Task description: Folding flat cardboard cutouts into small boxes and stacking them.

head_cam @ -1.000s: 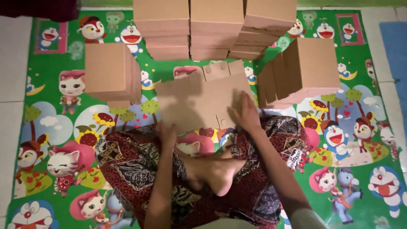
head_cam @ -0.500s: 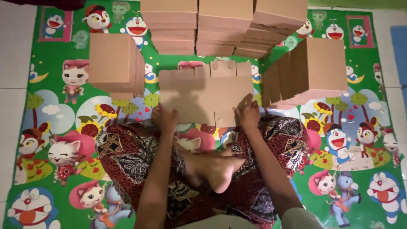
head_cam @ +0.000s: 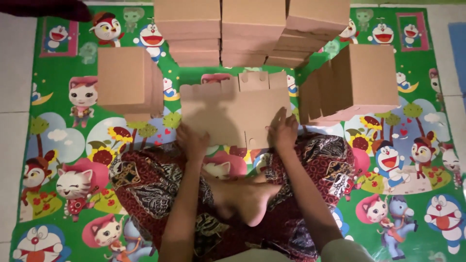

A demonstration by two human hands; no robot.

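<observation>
A flat, unfolded brown cardboard box blank [head_cam: 233, 109] lies on the colourful cartoon play mat [head_cam: 63, 140] just in front of my crossed legs. My left hand [head_cam: 191, 140] rests on its near left edge, fingers pressed down on the card. At the blank's near right edge my right hand [head_cam: 283, 130] lies flat, fingers spread over the card. Tabs with small notches stick out along the blank's far edge.
Stacks of folded brown boxes [head_cam: 252, 29] stand at the far side. A single box stack [head_cam: 127, 82] sits at the left and a leaning row of boxes [head_cam: 357, 85] at the right. White floor tiles [head_cam: 12, 97] border the mat.
The view has tilted slightly. Both hands stay on the blank's near edge; the right hand has shifted a little along it.
</observation>
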